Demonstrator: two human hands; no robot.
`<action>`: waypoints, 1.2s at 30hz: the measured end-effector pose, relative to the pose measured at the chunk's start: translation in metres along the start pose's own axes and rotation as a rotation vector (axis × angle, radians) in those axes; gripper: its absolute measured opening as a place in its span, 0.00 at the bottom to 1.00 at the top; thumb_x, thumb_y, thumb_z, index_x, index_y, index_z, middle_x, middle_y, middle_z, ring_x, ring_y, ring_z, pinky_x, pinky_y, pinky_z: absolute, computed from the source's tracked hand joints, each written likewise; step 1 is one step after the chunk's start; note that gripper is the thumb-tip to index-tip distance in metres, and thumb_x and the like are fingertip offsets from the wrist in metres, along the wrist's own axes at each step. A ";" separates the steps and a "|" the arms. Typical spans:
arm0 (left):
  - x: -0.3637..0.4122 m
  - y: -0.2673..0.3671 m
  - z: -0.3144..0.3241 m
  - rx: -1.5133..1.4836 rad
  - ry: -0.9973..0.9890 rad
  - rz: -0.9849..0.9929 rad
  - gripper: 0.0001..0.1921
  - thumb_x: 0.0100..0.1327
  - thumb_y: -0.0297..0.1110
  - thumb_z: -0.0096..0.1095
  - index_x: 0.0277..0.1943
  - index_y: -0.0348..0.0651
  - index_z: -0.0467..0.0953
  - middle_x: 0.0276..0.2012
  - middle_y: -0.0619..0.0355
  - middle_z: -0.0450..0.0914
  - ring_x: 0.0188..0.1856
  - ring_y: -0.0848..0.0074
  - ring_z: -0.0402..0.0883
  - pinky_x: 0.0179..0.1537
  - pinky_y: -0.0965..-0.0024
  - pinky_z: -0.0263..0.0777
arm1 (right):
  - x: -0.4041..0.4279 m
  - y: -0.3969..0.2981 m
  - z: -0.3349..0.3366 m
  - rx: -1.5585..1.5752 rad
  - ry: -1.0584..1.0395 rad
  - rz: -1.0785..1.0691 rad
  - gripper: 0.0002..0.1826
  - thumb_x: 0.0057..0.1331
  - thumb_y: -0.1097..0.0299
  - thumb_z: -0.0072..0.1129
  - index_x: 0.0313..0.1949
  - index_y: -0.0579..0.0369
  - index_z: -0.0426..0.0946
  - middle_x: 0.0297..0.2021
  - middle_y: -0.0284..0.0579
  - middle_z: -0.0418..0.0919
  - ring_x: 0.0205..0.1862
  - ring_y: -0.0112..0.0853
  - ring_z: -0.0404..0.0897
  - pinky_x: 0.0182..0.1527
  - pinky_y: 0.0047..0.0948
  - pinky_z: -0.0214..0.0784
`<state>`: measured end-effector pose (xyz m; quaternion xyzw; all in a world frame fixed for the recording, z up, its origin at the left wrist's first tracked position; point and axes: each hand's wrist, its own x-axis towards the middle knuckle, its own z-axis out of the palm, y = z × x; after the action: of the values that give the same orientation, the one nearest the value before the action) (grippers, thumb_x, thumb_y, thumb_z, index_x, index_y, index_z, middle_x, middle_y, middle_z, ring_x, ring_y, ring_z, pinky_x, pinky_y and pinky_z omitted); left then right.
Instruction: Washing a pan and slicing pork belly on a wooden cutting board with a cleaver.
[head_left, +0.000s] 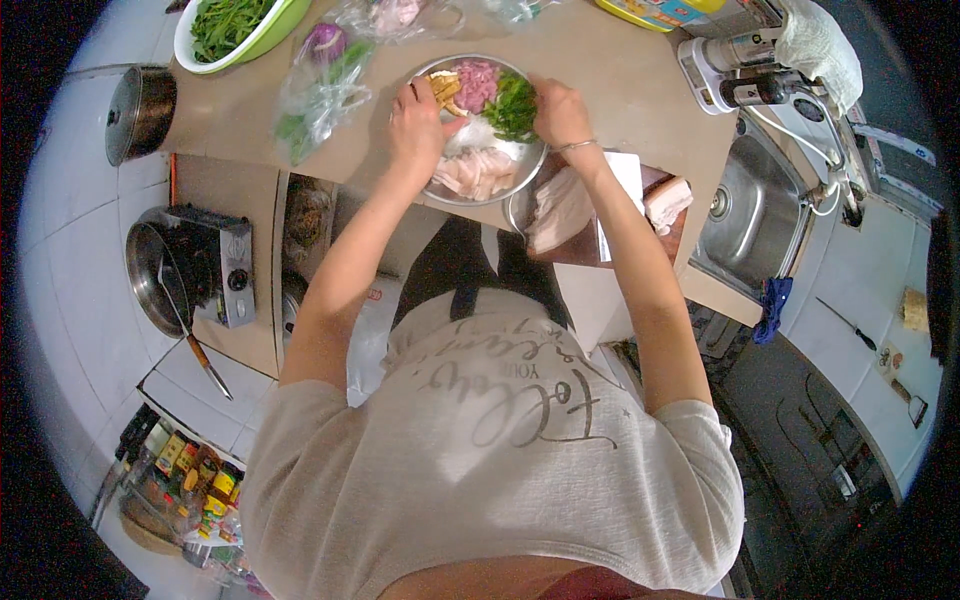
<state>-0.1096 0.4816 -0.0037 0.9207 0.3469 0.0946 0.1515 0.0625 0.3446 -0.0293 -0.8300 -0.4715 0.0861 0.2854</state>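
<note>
A round metal plate (537, 161) on the counter holds sorted heaps of cut food. My left hand (416, 124) is over its left side, with thumb and fingers around yellowish-brown food pieces (444, 91). At the opposite rim, my right hand (562, 112) grips the plate beside chopped greens (513, 109). Small pink meat pieces (477, 85) lie at the far side. White shreds (474, 133) fill the middle, and pale slices (476, 172), apparently meat, lie nearest me. The fingers of my right hand are partly hidden.
A dark cutting board (667, 244) right of the plate bears pale meat (555, 210) and a cleaver-like blade (624, 176). Plastic-bagged vegetables (319, 105) and a bowl of greens (232, 26) are left. A sink (757, 210) is right; a wok (157, 277) stands left.
</note>
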 end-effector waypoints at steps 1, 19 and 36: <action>-0.001 0.000 0.004 0.022 0.033 0.010 0.36 0.44 0.40 0.77 0.51 0.30 0.64 0.41 0.40 0.73 0.42 0.50 0.78 0.39 0.57 0.75 | 0.000 0.000 0.000 0.000 0.001 0.001 0.22 0.53 0.80 0.51 0.50 0.54 0.76 0.35 0.56 0.78 0.39 0.53 0.77 0.42 0.44 0.71; 0.020 -0.014 0.015 -0.088 0.054 0.183 0.25 0.49 0.33 0.71 0.48 0.34 0.69 0.42 0.44 0.73 0.43 0.50 0.76 0.43 0.55 0.73 | -0.002 -0.003 -0.003 -0.016 -0.075 0.053 0.22 0.54 0.80 0.49 0.50 0.54 0.75 0.37 0.57 0.78 0.40 0.52 0.77 0.44 0.44 0.70; -0.034 0.011 0.022 -0.447 -0.459 0.780 0.15 0.54 0.29 0.63 0.46 0.42 0.76 0.45 0.55 0.75 0.53 0.61 0.71 0.54 0.59 0.66 | -0.001 0.009 0.009 0.012 -0.019 0.020 0.27 0.52 0.80 0.51 0.55 0.50 0.74 0.40 0.57 0.78 0.41 0.52 0.79 0.43 0.44 0.74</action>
<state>-0.1219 0.4458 -0.0228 0.9239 -0.0939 0.0111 0.3707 0.0647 0.3441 -0.0419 -0.8320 -0.4655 0.0995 0.2849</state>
